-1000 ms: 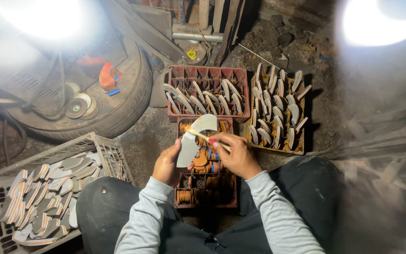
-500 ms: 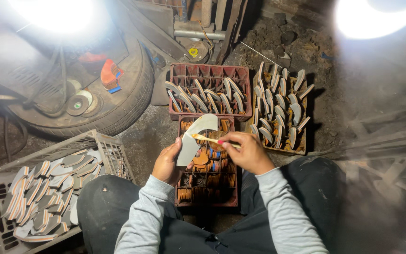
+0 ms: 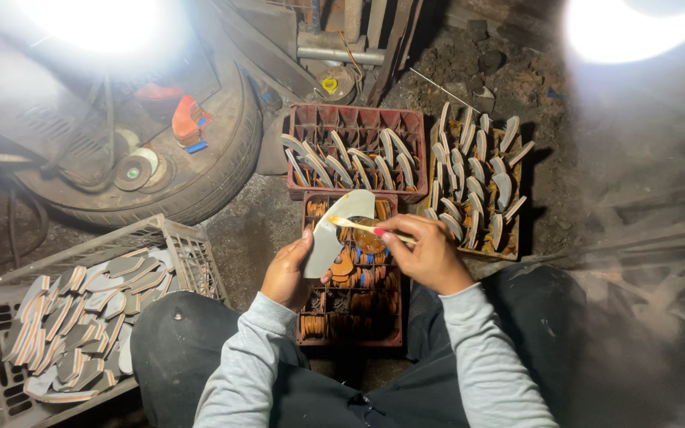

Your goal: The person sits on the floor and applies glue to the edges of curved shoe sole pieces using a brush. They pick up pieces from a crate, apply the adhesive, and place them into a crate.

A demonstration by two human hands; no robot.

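My left hand (image 3: 285,273) has its fingers curled around the lower edge of a pale sole-shaped piece (image 3: 334,234), holding it up over the red crate (image 3: 350,333) between my knees. My right hand (image 3: 430,254) pinches a thin brush (image 3: 362,227) between thumb and closed fingertips, its tip lying on the upper part of the piece. Further out stand a second red crate (image 3: 356,119) and a tray (image 3: 476,170) of upright pieces, and a grey crate (image 3: 192,261) sits at my left.
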